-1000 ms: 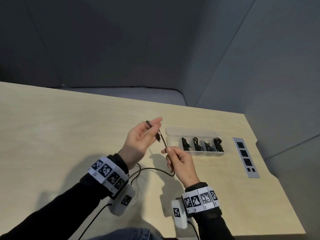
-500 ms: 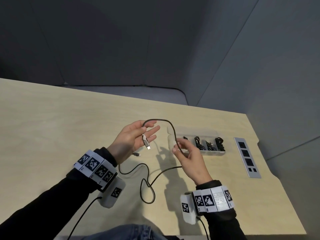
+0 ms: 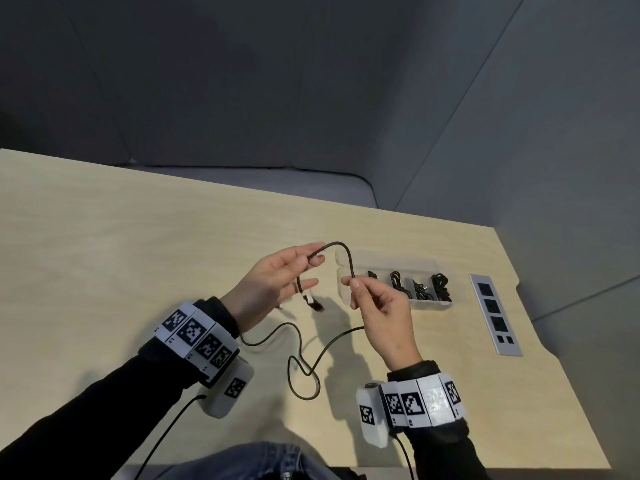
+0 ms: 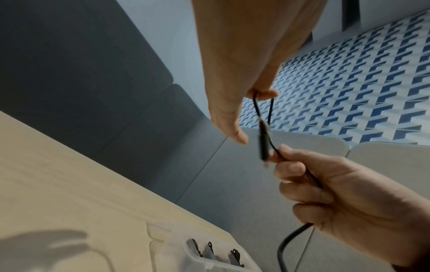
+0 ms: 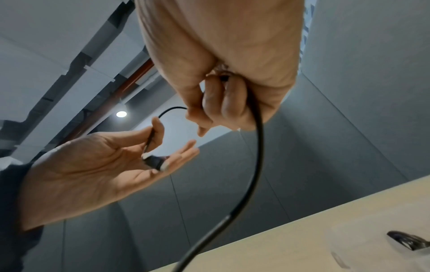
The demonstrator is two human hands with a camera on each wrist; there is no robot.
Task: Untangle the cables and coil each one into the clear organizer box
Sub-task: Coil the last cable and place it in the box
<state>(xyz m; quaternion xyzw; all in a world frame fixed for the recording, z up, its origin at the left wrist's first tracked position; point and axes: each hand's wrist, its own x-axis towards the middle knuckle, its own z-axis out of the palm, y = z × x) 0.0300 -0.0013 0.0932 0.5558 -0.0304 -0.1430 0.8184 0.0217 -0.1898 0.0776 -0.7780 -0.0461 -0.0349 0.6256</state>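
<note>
4 compartments of the clear organizer box [image 3: 394, 284], just beyond the right fingertips, already hold coiled cables; 1 black cable [image 3: 341, 251] is left, pinched near its plug by the left hand [image 3: 273, 282] and gripped further along by the right hand [image 3: 381, 310], slack uncoiled below them

It looks like an office meeting booth. A light wooden table [image 3: 138, 244] stands between grey padded wall panels [image 3: 242, 81], with a grey upholstered bench [image 3: 242, 183] on its far side. At the right edge, a socket strip [image 3: 494, 315] is built into the tabletop (typical office furniture).
</note>
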